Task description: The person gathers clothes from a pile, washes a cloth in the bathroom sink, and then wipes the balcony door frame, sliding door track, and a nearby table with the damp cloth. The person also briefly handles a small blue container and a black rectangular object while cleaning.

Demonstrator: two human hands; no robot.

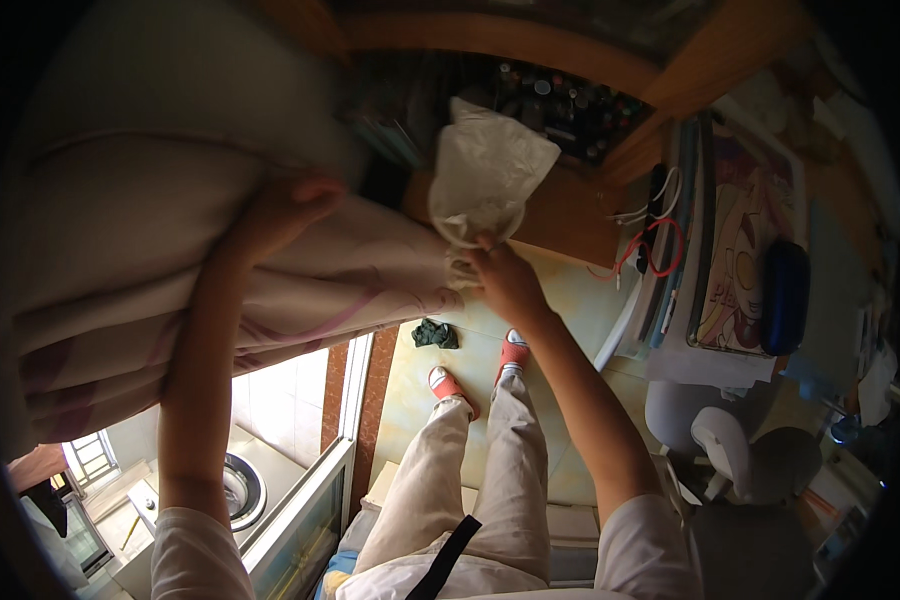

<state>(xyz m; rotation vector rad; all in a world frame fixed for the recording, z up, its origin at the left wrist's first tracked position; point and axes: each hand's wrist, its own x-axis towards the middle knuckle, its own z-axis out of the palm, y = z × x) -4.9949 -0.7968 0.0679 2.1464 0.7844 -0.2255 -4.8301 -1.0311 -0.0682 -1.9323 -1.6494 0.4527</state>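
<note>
My right hand (504, 277) grips the lower end of a translucent plastic bag (487, 169), which stands out beyond the fingers in front of a wooden cabinet. My left hand (289, 206) is raised against a pale curtain (345, 247) with purplish swirls. Its fingers are blurred, and whether they pinch the cloth cannot be told. Below the curtain's edge a crumpled dark green thing (435, 334), perhaps a bag or cloth, lies on the tiled floor near my slippered feet.
A wooden cabinet (570, 217) with many small objects on its shelf stands ahead. On the right, a desk holds books, a red cable (679, 247) and a blue case (785, 298); a grey chair (690, 412) is below. At the lower left, a sliding window frame (300, 510) borders a space with a round-doored washing machine (244, 491).
</note>
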